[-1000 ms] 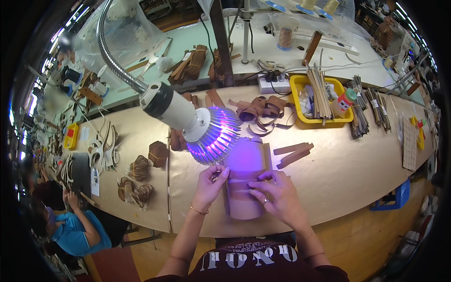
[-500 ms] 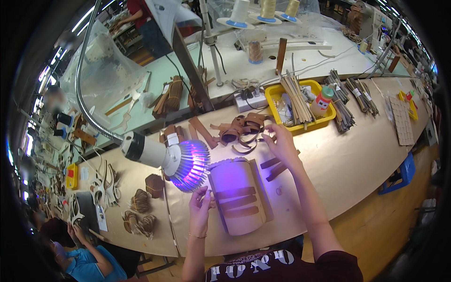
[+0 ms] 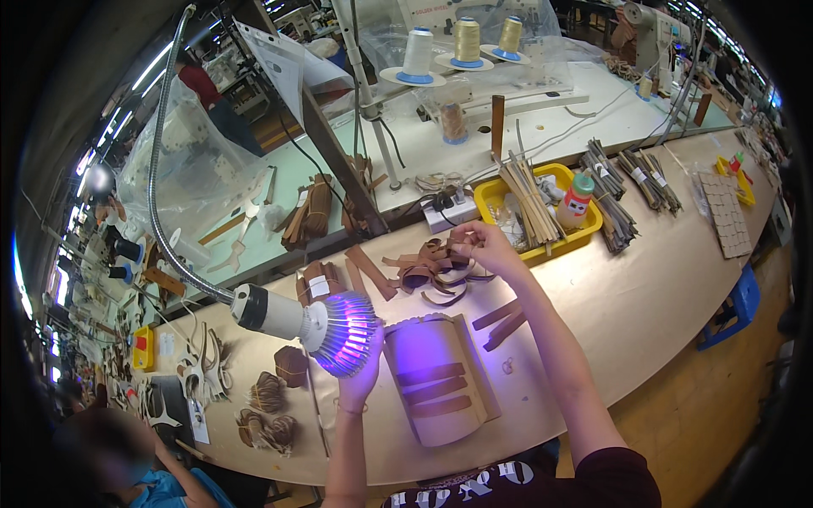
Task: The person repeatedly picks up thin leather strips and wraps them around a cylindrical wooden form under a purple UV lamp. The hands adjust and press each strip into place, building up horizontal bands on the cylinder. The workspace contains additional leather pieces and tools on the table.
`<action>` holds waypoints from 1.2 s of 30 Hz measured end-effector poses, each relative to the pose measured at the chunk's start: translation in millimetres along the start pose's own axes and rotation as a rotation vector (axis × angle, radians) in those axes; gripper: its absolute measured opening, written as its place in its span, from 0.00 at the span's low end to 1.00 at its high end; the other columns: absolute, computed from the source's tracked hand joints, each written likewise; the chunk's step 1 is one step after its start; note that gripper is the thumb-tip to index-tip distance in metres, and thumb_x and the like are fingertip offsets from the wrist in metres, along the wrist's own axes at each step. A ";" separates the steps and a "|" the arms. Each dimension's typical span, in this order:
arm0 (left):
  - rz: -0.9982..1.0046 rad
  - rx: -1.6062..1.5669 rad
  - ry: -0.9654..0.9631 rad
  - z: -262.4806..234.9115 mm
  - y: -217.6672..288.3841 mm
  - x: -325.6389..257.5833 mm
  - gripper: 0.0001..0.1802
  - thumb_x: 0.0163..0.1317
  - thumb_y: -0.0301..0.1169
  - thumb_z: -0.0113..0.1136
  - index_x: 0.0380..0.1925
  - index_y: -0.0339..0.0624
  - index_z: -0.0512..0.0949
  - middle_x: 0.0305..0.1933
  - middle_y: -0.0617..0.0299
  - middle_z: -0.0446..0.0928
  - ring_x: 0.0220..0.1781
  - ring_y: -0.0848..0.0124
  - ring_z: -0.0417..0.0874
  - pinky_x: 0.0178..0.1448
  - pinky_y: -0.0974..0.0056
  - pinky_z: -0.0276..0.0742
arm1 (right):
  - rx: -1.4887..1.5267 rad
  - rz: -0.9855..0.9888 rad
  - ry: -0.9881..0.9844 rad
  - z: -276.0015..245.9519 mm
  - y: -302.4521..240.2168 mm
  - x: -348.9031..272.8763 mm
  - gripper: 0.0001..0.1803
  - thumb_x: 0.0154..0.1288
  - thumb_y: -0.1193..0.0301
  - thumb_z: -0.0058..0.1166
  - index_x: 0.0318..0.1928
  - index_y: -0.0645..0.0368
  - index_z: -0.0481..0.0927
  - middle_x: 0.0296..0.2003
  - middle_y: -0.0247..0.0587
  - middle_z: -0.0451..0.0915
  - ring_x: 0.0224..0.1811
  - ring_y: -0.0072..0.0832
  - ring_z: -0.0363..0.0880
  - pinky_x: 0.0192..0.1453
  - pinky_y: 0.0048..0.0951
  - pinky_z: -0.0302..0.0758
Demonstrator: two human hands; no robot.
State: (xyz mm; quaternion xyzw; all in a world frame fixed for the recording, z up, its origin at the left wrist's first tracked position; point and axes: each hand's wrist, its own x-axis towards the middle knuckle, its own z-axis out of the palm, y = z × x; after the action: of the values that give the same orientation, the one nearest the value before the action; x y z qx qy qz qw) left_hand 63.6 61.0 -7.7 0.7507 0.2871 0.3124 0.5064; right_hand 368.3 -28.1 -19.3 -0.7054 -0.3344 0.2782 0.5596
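My right hand point(image 3: 493, 251) reaches into a pile of curled brown leather strips point(image 3: 417, 275), its fingertips pinched on one strip point(image 3: 458, 245) at the pile's right end. My left hand point(image 3: 362, 378) is raised beside the glowing purple lamp point(image 3: 343, 334), whose finned head hides most of its fingers. To the right of that hand lies a curved tan panel point(image 3: 440, 427) under purple light. Three brown strips point(image 3: 436, 391) lie across the panel, roughly parallel. A few more flat strips point(image 3: 506, 325) rest on the table below my right wrist.
A yellow bin point(image 3: 542, 254) holds sticks and a green-capped bottle point(image 3: 576, 201). Bundled strips point(image 3: 318, 284) and wrapped bundles point(image 3: 292, 366) lie around the lamp. Its flexible metal neck point(image 3: 152, 169) arches at left. A person in blue point(image 3: 157, 489) sits at lower left.
My left hand has moved up behind the lamp head. My right hand has shifted left into the pile and pinched a strip. The whole view has also shifted slightly.
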 end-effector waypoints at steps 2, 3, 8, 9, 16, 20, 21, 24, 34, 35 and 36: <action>-0.064 -0.048 -0.051 5.7 3.9 20.2 0.09 0.67 0.29 0.56 0.45 0.40 0.73 0.42 0.65 0.75 0.45 0.76 0.76 0.52 0.71 0.72 | 0.180 -0.012 -0.010 -6.2 2.3 5.9 0.13 0.59 0.74 0.61 0.45 0.64 0.79 0.30 0.32 0.80 0.32 0.19 0.76 0.39 0.23 0.75; -0.063 -0.023 -0.078 7.9 7.6 30.3 0.09 0.67 0.29 0.56 0.45 0.40 0.73 0.42 0.64 0.75 0.45 0.76 0.76 0.52 0.71 0.72 | 0.215 -0.049 0.021 -7.0 3.7 9.5 0.12 0.60 0.74 0.60 0.45 0.64 0.79 0.31 0.31 0.79 0.32 0.17 0.75 0.38 0.22 0.74; 0.077 0.222 -0.176 21.3 29.0 71.7 0.12 0.64 0.31 0.59 0.45 0.38 0.78 0.39 0.62 0.80 0.38 0.76 0.78 0.46 0.70 0.74 | 0.013 -0.082 0.194 -12.7 4.5 14.1 0.09 0.60 0.74 0.59 0.42 0.61 0.79 0.34 0.36 0.79 0.37 0.25 0.79 0.40 0.26 0.76; 0.061 0.246 -0.211 24.4 30.9 77.3 0.12 0.64 0.32 0.59 0.45 0.38 0.78 0.40 0.62 0.80 0.38 0.75 0.79 0.46 0.69 0.75 | -0.183 -0.209 0.268 -11.7 3.8 10.0 0.09 0.60 0.74 0.59 0.42 0.59 0.79 0.36 0.38 0.79 0.39 0.28 0.80 0.41 0.29 0.76; 0.125 0.188 -0.496 42.7 5.5 125.8 0.15 0.60 0.36 0.62 0.46 0.43 0.80 0.45 0.56 0.80 0.46 0.67 0.80 0.51 0.63 0.74 | -0.651 -0.330 0.150 4.0 -1.3 -23.6 0.09 0.57 0.68 0.60 0.39 0.52 0.80 0.44 0.44 0.73 0.42 0.44 0.78 0.45 0.40 0.76; 0.456 0.399 -0.562 65.1 -19.0 156.8 0.16 0.55 0.37 0.64 0.43 0.47 0.81 0.50 0.54 0.76 0.54 0.57 0.76 0.57 0.56 0.71 | -0.784 -0.293 -0.044 12.7 2.5 -32.1 0.11 0.57 0.65 0.60 0.41 0.51 0.81 0.43 0.43 0.72 0.45 0.43 0.75 0.49 0.42 0.74; 0.449 0.429 -0.592 69.3 -24.1 159.1 0.16 0.55 0.37 0.65 0.44 0.46 0.81 0.52 0.53 0.75 0.55 0.56 0.76 0.59 0.56 0.70 | -0.814 -0.293 -0.084 13.6 4.3 -33.7 0.12 0.57 0.64 0.61 0.42 0.51 0.81 0.43 0.42 0.72 0.46 0.41 0.75 0.49 0.41 0.73; 0.420 0.572 -0.640 77.5 -34.8 161.3 0.18 0.53 0.37 0.66 0.44 0.45 0.81 0.55 0.54 0.74 0.57 0.55 0.74 0.63 0.56 0.68 | -0.871 -0.299 -0.167 16.2 9.5 -38.3 0.15 0.57 0.62 0.62 0.45 0.49 0.82 0.43 0.40 0.73 0.48 0.38 0.74 0.50 0.39 0.71; 0.315 0.566 -0.518 75.2 -53.6 166.4 0.16 0.56 0.37 0.64 0.43 0.43 0.80 0.54 0.54 0.73 0.57 0.55 0.73 0.63 0.56 0.67 | -0.879 -0.406 -0.092 28.7 11.6 -52.8 0.16 0.57 0.59 0.62 0.46 0.48 0.81 0.50 0.41 0.71 0.56 0.38 0.68 0.56 0.41 0.65; 0.300 0.553 -0.525 75.7 -54.8 166.2 0.16 0.56 0.37 0.64 0.43 0.43 0.80 0.54 0.54 0.73 0.57 0.55 0.73 0.63 0.55 0.67 | -0.917 -0.443 -0.112 28.6 12.7 -54.6 0.16 0.57 0.59 0.62 0.46 0.48 0.81 0.51 0.41 0.71 0.57 0.38 0.67 0.56 0.42 0.65; 0.309 0.552 -0.518 76.3 -55.9 165.5 0.17 0.56 0.38 0.64 0.43 0.43 0.79 0.55 0.53 0.73 0.58 0.55 0.73 0.63 0.55 0.66 | -0.946 -0.406 -0.157 28.8 14.0 -56.3 0.16 0.57 0.60 0.63 0.46 0.47 0.81 0.51 0.41 0.71 0.57 0.38 0.67 0.56 0.41 0.64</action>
State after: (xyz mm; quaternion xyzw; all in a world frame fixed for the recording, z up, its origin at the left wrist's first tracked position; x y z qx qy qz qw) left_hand 221.0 158.5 -53.0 0.9465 0.1070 0.0964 0.2887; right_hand 313.5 -56.9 -38.3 -0.7791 -0.5946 0.0347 0.1957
